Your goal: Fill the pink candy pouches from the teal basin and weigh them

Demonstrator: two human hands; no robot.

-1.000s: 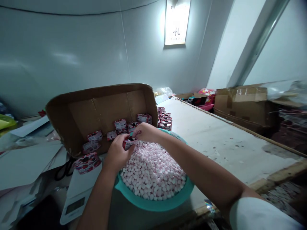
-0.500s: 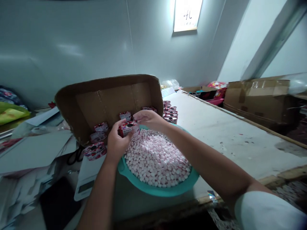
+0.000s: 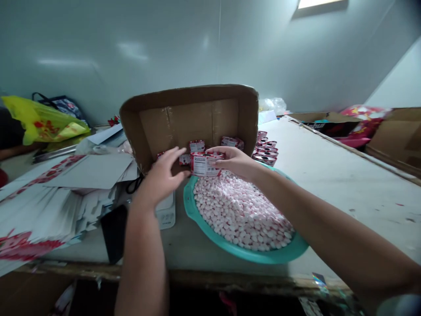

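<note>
My right hand (image 3: 238, 163) grips the right end of a small red-and-white printed box (image 3: 201, 165), its label panel facing me. To the left of that box is my left hand (image 3: 160, 177), open, with thumb and fingers apart around a gap. Both hands are over the far left rim of a teal basin (image 3: 190, 204) heaped with pale pink-white tablet-like pieces (image 3: 243, 215). Behind them a brown cardboard carton (image 3: 194, 120) stands on its side, opening towards me, with several similar printed boxes (image 3: 197, 145) inside. My left forearm partly hides a white digital scale (image 3: 168, 218).
Rows of printed boxes (image 3: 267, 151) stand right of the carton. Leftward lie stacked flat white cards (image 3: 62, 215), a black flat object (image 3: 114, 232) and a yellow bag (image 3: 46, 125). Another person's arm (image 3: 19, 151) shows at the left edge. Cartons (image 3: 397, 140) stand at the right.
My left hand has come off the printed box and opened beside it, while my right hand now grips it. The printed box's label has turned towards me. The view has swung left.
</note>
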